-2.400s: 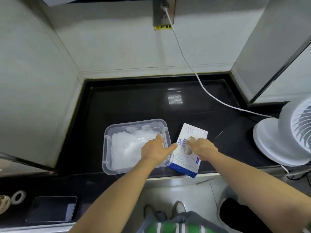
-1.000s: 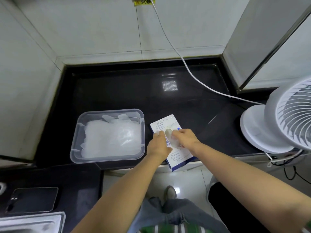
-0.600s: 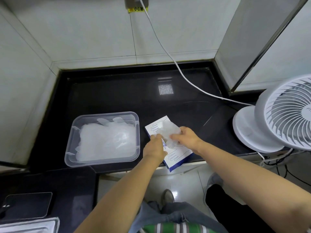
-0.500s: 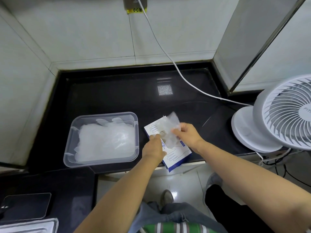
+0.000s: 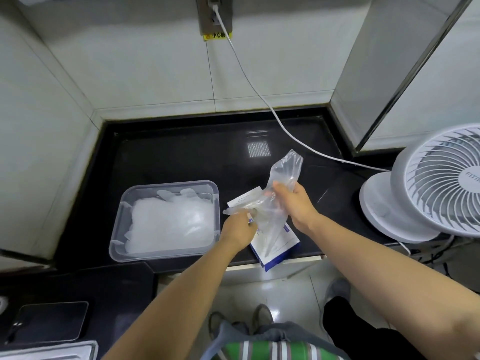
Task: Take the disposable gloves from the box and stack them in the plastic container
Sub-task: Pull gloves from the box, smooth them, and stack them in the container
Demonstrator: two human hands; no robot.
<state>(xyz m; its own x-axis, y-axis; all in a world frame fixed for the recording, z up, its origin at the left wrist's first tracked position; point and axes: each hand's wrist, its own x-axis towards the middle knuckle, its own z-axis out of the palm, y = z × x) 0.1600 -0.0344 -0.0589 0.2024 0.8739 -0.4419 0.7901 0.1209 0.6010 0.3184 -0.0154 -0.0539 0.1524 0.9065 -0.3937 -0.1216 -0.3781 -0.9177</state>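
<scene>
A thin clear disposable glove [image 5: 281, 183] hangs in the air above the white and blue glove box [image 5: 275, 241], which lies at the counter's front edge. My right hand [image 5: 293, 202] grips the glove near its middle, and its upper end sticks up past my fingers. My left hand [image 5: 237, 229] pinches the glove's lower end by the box's left side. Left of the box stands the clear plastic container [image 5: 119, 224], holding a pile of clear gloves [image 5: 168, 224].
A white fan [image 5: 426, 185] stands at the right on the black counter [image 5: 181, 152]. Its white cable [image 5: 262, 100] runs across the counter up to a wall socket [image 5: 214, 11]. A dark phone [image 5: 52, 320] lies on the lower counter at the left.
My right hand has drawn a glove out of the box and lifted it. My left hand moved from the container to the box and now pinches the glove's lower end.
</scene>
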